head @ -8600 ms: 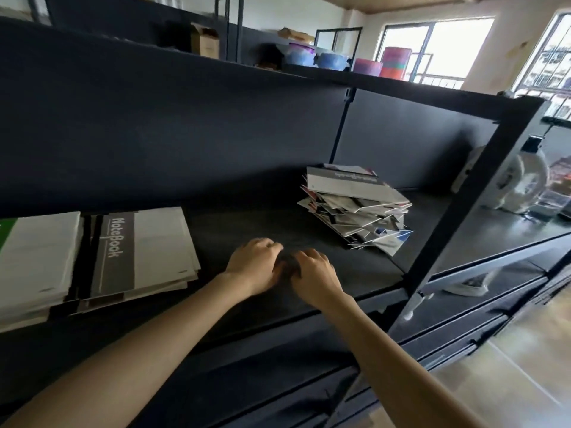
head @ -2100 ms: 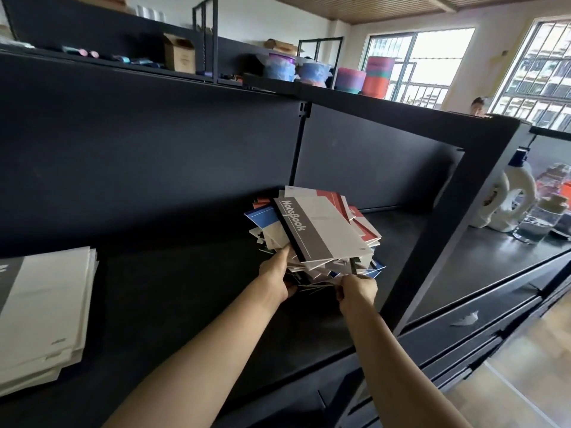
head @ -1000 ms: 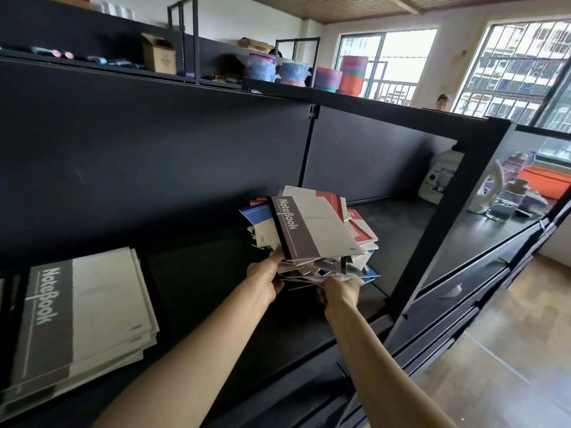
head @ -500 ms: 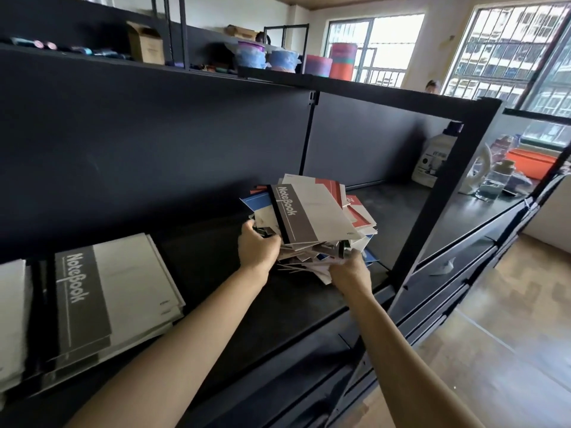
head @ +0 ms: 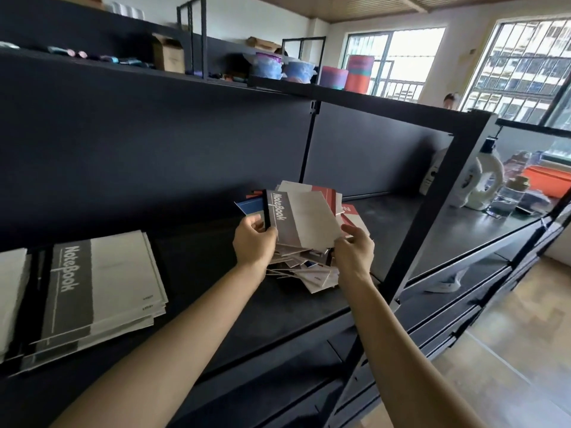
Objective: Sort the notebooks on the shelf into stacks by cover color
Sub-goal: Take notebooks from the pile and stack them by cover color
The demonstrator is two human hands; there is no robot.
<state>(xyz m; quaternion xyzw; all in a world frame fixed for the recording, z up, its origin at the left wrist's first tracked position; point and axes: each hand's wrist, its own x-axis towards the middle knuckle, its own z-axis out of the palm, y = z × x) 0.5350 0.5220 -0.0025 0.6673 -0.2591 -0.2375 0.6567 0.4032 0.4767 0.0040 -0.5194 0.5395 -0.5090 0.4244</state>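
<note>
Fingers (head: pixel 259 223) of the left hand (head: pixel 254 244) pinch the spine of a grey-and-white paper notebook (head: pixel 306 222), the right hand (head: pixel 355 253) pinching its near corner, atop the jumbled mixed-colour pile (head: pixel 304 268) on the black metal shelf (head: pixel 386 217). Left, one grey stack (head: pixel 99 288) lies sorted; red and blue remain. Covers read "NoteBook".

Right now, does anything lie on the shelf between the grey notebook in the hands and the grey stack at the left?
Nothing visible does. The left hand and right hand hold the grey notebook over the mixed pile; only bare shelf lies between it and the grey stack.
</note>
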